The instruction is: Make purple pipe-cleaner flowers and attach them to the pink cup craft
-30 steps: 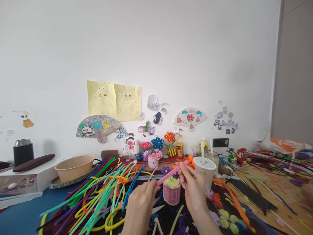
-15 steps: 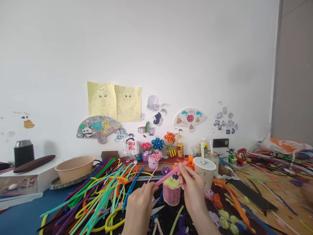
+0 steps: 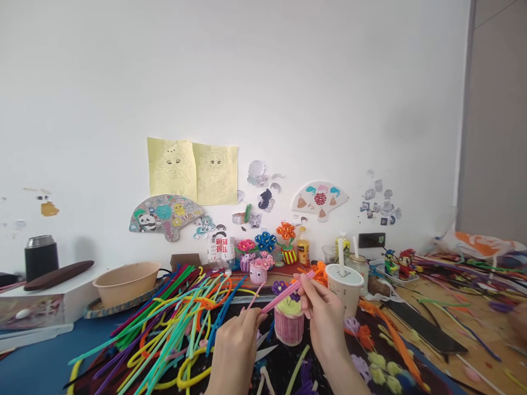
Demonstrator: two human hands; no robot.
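Observation:
Both hands hold one pink pipe cleaner [image 3: 284, 292] slanting up to the right. My left hand [image 3: 236, 345] pinches its lower end, and my right hand [image 3: 325, 315] pinches its upper end near the tip. Just beneath it stands a small pink pipe-cleaner pot [image 3: 289, 323] with a yellow-green top and purple flowers. A big heap of coloured pipe cleaners [image 3: 173, 323] spreads to the left of my left hand. Scissors [image 3: 263, 351] lie on the dark mat between my wrists.
A lidded paper cup with a straw [image 3: 345, 285] stands right of my right hand. A tan bowl [image 3: 125, 282] and a black mug [image 3: 40, 257] sit at the left. Small flower pots [image 3: 263, 255] and bottles line the wall. Loose pipe cleaners cover the wooden table [image 3: 473, 329] at right.
Almost nothing differs: both hands keep their grip on the pink pipe cleaner and have shifted only slightly.

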